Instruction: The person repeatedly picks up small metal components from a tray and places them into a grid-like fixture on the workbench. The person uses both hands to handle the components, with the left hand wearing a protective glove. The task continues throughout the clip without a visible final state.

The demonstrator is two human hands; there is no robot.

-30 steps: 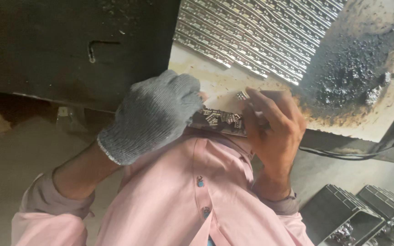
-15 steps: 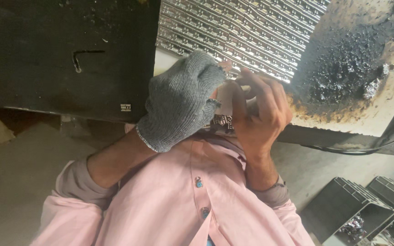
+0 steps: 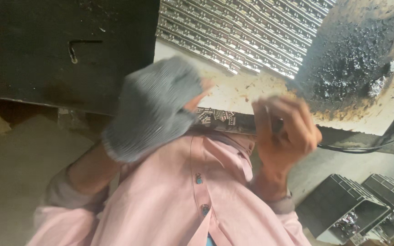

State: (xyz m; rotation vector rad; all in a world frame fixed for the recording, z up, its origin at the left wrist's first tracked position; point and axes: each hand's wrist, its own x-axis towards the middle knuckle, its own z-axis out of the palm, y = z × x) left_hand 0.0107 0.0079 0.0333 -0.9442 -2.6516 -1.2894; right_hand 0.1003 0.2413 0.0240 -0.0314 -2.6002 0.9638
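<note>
We are risking spilling the small silvery metal pieces (image 3: 215,116) at the table (image 3: 233,91) edge, since our gloved left hand (image 3: 153,109) is pinching them loosely and our bare right hand (image 3: 286,132) is curling blurred, grip unclear.

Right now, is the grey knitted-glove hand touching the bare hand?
Apart. The head view shows the gloved left hand and the bare right hand separated by a plain gap, with a row of small metal pieces at the table edge visible between them.
</note>
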